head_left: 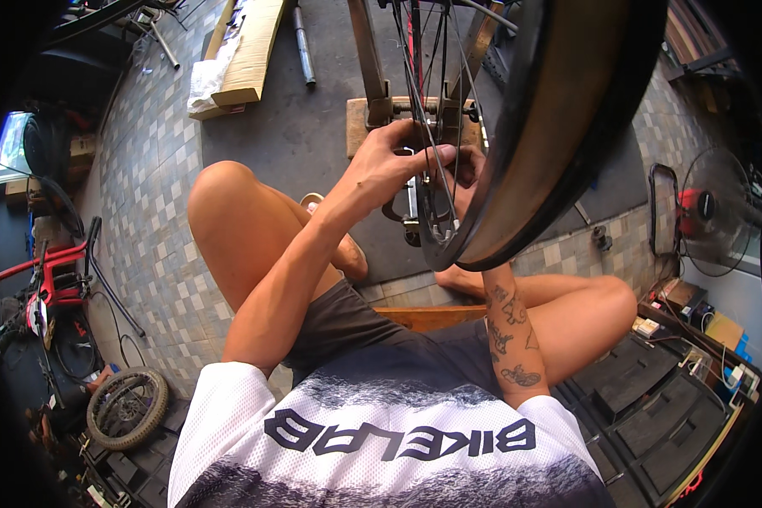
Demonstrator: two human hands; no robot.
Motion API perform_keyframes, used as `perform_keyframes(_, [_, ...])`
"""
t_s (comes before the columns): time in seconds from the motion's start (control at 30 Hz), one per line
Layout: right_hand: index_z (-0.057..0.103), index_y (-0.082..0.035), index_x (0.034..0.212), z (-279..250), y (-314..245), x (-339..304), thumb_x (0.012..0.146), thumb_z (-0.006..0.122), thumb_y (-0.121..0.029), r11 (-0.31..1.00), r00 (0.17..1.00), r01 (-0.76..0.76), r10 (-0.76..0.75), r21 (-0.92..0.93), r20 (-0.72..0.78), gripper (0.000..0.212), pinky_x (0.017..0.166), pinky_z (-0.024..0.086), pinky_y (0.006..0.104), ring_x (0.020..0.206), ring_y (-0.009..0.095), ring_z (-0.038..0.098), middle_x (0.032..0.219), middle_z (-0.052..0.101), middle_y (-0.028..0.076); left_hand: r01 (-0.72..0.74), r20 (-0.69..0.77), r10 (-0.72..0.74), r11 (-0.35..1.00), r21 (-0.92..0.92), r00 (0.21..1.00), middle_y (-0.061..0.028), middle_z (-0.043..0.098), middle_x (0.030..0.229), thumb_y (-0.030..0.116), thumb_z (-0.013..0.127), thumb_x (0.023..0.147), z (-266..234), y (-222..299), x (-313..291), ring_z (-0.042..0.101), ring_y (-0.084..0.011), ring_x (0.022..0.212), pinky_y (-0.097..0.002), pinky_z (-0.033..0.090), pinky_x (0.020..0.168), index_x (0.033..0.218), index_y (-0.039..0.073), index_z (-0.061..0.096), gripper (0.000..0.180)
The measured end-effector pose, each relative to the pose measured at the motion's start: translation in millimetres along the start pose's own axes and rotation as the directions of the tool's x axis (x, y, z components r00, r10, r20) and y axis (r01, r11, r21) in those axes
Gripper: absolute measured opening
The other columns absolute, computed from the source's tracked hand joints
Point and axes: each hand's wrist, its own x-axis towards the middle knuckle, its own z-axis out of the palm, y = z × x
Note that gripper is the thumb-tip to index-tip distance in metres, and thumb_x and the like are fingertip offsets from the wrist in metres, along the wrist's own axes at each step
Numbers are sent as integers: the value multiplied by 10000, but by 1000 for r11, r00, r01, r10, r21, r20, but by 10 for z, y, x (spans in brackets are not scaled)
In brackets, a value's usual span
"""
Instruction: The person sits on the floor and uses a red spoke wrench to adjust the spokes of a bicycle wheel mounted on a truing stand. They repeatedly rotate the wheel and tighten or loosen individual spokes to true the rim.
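Observation:
A bicycle wheel (559, 118) with a deep dark rim stands upright in a metal truing stand (370, 55) in front of me. Thin dark spokes (429, 76) run down toward the near part of the rim. My left hand (385, 162) reaches in from the left, its thumb laid across the spokes and its fingers bent round them in a pinch. On the other side of the spokes, my right hand (467, 173) has curled fingers close to the left thumb; the rim hides part of it, and what it grips cannot be made out. Below the hands sits the stand's caliper (411, 206).
The stand rests on a wooden block (360, 131) over a dark mat (288, 127). An opened cardboard box (247, 59) and a metal tube (303, 46) lie beyond. At left are a red bike frame (59, 275) and a small wheel (127, 408); at right, a fan (715, 212) and black cases (660, 415).

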Motion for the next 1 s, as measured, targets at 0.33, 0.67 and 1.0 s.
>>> perform_keyframes(0.33, [593,15,1078,169,-102,14,853,839,-201,779,913,354,-408,-517,9,398,762,559,475,863,408,674,985,631,197,-29,32,32,995,-96,999,-65,725,919,373,829,951,-9,-152,42,680,-115,756,-279,573,692,1185,-26,739,471])
perform_keyframes(0.67, [640,-21,1199,-49,146,180,941,814,-102,983,977,11,-49,184,206,322,853,593,309,985,154,746,1057,773,84,27,24,-26,998,-52,999,-79,767,1015,398,828,949,-21,-61,-5,697,-134,921,-315,562,831,1240,-19,737,516])
perform_keyframes(1.0, [666,-2,1284,-235,-188,-186,904,861,-51,943,978,-95,29,320,206,430,916,623,294,1036,143,734,1096,780,94,16,60,-12,997,-71,998,-87,762,1175,387,833,949,-63,-249,132,695,-177,1079,-350,543,979,1358,35,701,556])
